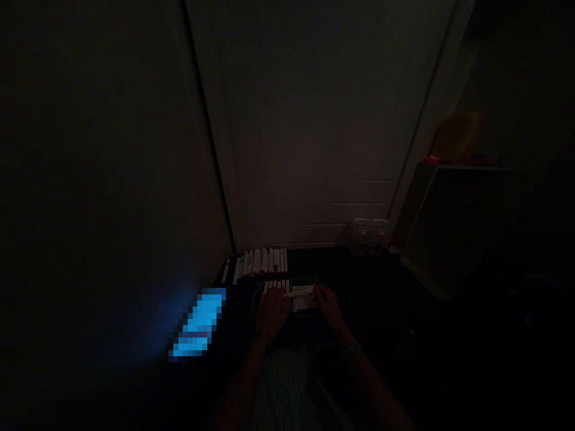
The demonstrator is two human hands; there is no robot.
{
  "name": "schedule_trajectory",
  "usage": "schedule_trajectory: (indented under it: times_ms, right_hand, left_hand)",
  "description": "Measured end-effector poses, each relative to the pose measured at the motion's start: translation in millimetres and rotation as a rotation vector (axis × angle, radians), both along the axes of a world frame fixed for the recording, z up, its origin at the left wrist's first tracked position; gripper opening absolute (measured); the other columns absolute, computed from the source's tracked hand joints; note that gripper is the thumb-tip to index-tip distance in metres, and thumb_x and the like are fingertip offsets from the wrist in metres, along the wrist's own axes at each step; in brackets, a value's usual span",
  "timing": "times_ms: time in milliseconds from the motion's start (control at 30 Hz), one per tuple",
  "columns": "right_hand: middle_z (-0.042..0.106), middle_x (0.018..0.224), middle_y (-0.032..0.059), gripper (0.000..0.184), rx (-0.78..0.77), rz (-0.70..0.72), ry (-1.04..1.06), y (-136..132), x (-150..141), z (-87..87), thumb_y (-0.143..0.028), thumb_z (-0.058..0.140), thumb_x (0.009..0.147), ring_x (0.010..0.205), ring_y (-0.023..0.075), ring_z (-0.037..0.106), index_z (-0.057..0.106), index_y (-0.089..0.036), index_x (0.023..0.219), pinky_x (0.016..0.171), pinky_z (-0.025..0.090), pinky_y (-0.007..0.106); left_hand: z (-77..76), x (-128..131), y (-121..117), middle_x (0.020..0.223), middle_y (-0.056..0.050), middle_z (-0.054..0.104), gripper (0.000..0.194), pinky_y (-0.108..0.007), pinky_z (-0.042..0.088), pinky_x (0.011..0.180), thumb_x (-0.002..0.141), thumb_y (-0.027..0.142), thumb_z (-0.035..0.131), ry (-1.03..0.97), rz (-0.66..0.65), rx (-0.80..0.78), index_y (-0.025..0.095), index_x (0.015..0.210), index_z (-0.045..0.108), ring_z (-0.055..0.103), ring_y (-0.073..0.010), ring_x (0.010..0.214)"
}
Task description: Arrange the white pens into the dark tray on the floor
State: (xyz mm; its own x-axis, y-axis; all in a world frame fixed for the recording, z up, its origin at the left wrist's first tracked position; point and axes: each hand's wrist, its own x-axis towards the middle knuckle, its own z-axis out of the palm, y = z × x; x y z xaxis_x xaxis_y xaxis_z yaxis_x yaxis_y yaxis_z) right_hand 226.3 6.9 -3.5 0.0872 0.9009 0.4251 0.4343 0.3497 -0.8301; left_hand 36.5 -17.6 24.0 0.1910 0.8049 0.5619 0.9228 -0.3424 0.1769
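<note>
The scene is very dark. A slim white marker [300,293] spans the gap between my two hands. My left hand [272,311] has its fingers closed at the marker's left end, and my right hand [329,302] pinches its right end. Below it is a clear-looking case [309,280], with a row of white markers [277,284] standing in its left part, partly covered by my left hand. A pale flat surface [302,304] shows in the case's right part. Behind, a longer row of white markers [263,261] lies side by side, some with reddish ends.
A glowing blue pixelated screen [200,323] lies at the left. Two clear packages [371,236] stand against the pale wall panel [314,131] at the back. To the right is a cabinet [467,221] with an orange object [456,134] on top.
</note>
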Motion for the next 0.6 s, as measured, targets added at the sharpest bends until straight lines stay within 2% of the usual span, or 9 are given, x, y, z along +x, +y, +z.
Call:
schedule_trajectory:
  times_ms: [233,600]
  right_hand:
    - [0.064,0.077,0.0047,0.043,0.013,-0.037,0.009,-3.8,-1.0,3.8,-0.053,0.038,0.085,0.074,0.017,0.056,0.065,-0.02,0.077,0.068,0.041,0.025]
    - [0.063,0.075,0.0032,0.044,0.017,-0.011,-0.007,-4.4,-0.5,6.5,-0.052,0.036,0.086,0.072,0.0154,0.056,0.064,-0.019,0.076,0.068,0.041,0.024]
  left_hand:
    - [-3.6,-1.7,2.5,0.098,-0.007,0.061,0.028,-0.035,0.036,0.084,0.087,0.028,0.032,0.008,0.005,0.011,0.018,0.1,0.054,0.052,-0.021,0.096]
    - [-4.0,-2.8,3.4,0.099,-0.007,0.061,0.026,-0.034,0.035,0.082,0.086,0.023,0.033,0.008,0.002,-0.033,0.019,0.1,0.054,0.052,-0.0206,0.096]
